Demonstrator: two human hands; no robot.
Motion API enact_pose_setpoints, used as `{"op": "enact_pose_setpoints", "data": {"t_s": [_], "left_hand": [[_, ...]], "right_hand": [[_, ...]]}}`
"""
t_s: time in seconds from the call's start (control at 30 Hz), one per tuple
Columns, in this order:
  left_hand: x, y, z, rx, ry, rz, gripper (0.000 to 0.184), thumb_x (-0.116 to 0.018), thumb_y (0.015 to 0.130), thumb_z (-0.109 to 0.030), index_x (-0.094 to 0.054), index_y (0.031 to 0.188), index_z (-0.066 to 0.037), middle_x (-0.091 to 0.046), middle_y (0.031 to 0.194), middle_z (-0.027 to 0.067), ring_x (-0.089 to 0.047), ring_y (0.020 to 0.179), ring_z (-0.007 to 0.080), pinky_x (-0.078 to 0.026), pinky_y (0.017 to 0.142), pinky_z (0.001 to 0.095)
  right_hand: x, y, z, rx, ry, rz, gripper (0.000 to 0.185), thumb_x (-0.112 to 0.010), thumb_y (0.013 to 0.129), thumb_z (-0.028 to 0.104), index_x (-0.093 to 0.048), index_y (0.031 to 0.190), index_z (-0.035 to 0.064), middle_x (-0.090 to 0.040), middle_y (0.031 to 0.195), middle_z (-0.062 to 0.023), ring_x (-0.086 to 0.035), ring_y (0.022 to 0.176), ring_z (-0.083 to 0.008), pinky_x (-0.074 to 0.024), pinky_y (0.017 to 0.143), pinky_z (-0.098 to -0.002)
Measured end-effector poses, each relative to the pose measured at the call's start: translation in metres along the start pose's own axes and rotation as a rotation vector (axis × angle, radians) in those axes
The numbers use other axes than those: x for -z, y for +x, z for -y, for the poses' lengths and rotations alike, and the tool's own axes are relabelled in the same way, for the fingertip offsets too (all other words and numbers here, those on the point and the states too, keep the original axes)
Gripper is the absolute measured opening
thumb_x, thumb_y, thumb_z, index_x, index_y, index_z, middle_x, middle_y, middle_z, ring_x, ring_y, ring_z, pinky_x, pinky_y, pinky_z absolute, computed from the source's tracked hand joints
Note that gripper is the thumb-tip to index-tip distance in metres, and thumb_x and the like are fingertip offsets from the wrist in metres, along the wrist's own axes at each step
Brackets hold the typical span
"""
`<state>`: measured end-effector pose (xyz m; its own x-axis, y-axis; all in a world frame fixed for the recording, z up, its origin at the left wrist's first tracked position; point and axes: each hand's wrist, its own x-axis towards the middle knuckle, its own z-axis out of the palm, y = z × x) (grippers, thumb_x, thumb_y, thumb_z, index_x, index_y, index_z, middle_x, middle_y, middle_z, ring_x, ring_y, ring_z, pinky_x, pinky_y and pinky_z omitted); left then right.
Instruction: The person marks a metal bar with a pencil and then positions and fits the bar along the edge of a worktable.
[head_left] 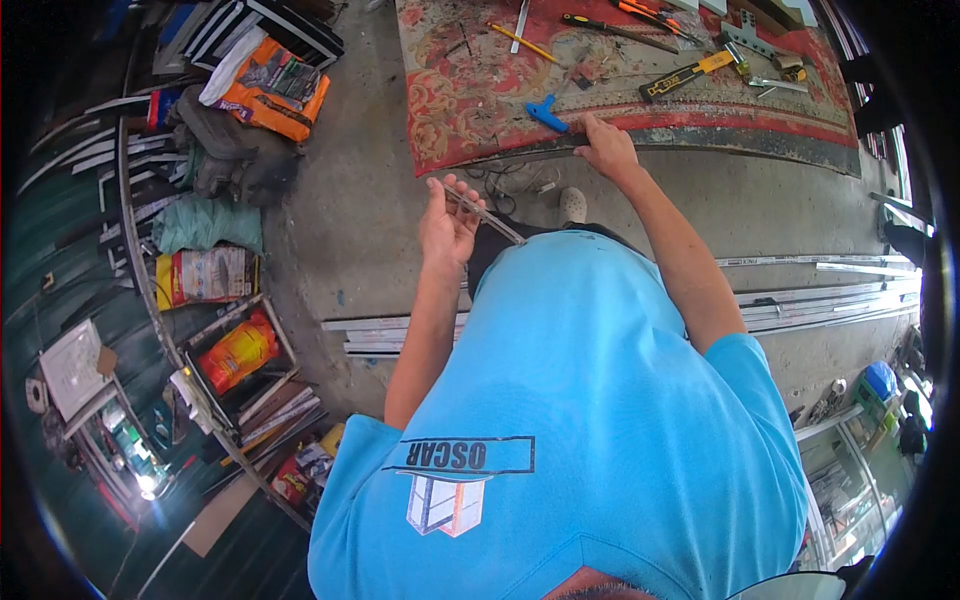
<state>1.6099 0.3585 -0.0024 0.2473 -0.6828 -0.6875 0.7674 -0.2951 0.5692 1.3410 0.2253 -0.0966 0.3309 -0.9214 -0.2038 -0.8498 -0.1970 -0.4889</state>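
Observation:
My left hand [452, 222] is closed around a narrow grey strip [494, 222], which looks like metal or clear plastic. The strip slants from the fingers down to the front of the blue shirt. At the near edge of the carpet-covered workbench [450, 130] is my right hand [608, 150], thumb and forefinger apart at the edge. Just left of its fingertips lies a blue T-shaped hand tool [547, 113]; I cannot tell if the fingers touch it. The undersides of the right fingers are hidden.
On the bench lie a yellow-and-black hammer [688, 76], a file [618, 31], a yellow pencil [523, 42] and orange-handled pliers [655, 15]. Long metal profiles [820, 308] lie on the floor behind me. Bags, including an orange one [268, 85], and racks stand left.

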Motion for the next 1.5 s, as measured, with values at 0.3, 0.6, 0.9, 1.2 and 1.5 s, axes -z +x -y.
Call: {"op": "enact_pose_setpoints", "data": {"t_s": [0.3,0.6,0.9,1.2,1.5], "left_hand": [[0.011,0.006,-0.001,0.010,0.010,-0.013,0.041,-0.052,0.095,-0.044,-0.057,0.110,-0.006,-0.062,0.091,0.0042,-0.062,0.081,0.0180,-0.055,0.075,0.0363],[0.049,0.015,-0.014,-0.011,-0.019,-0.104,0.042,-0.052,0.095,-0.044,-0.057,0.112,-0.006,-0.061,0.092,0.0042,-0.061,0.081,0.0179,-0.054,0.073,0.0346],[0.109,0.029,-0.060,-0.033,-0.128,-0.175,0.040,-0.052,0.095,-0.045,-0.059,0.108,-0.008,-0.062,0.094,0.0031,-0.061,0.086,0.0174,-0.054,0.081,0.0357],[0.177,0.064,-0.134,0.005,-0.216,-0.214,0.041,-0.051,0.096,-0.043,-0.056,0.112,-0.006,-0.061,0.095,0.0054,-0.063,0.082,0.0199,-0.056,0.073,0.0365],[0.201,0.123,-0.187,0.028,-0.087,-0.183,0.040,-0.050,0.097,-0.039,-0.053,0.115,-0.004,-0.060,0.096,0.0090,-0.063,0.087,0.0221,-0.056,0.078,0.0396]], "right_hand": [[-0.002,0.002,-0.003,0.006,-0.028,0.036,0.047,-0.074,0.075,0.024,-0.048,0.110,0.0091,-0.064,0.105,-0.0131,-0.060,0.104,-0.0314,-0.0476,0.083,-0.0454],[-0.009,0.010,-0.008,-0.008,-0.018,0.084,0.047,-0.074,0.074,0.024,-0.049,0.110,0.0074,-0.065,0.104,-0.0153,-0.060,0.102,-0.0334,-0.0482,0.082,-0.0444],[-0.032,0.083,0.204,0.450,0.114,0.258,0.034,-0.064,0.083,0.031,-0.060,0.106,0.0067,-0.063,0.108,-0.0151,-0.060,0.103,-0.0328,-0.0480,0.085,-0.0448],[-0.153,0.164,0.306,0.676,-0.804,0.778,0.028,-0.057,0.087,0.036,-0.068,0.096,0.0115,-0.067,0.099,-0.0095,-0.064,0.092,-0.0327,-0.0403,0.090,-0.0486],[-0.012,0.153,0.270,0.719,-0.346,0.254,0.022,-0.059,0.088,0.032,-0.063,0.084,0.0102,-0.060,0.078,-0.0078,-0.058,0.088,-0.0261,-0.0399,0.088,-0.0413]]}}
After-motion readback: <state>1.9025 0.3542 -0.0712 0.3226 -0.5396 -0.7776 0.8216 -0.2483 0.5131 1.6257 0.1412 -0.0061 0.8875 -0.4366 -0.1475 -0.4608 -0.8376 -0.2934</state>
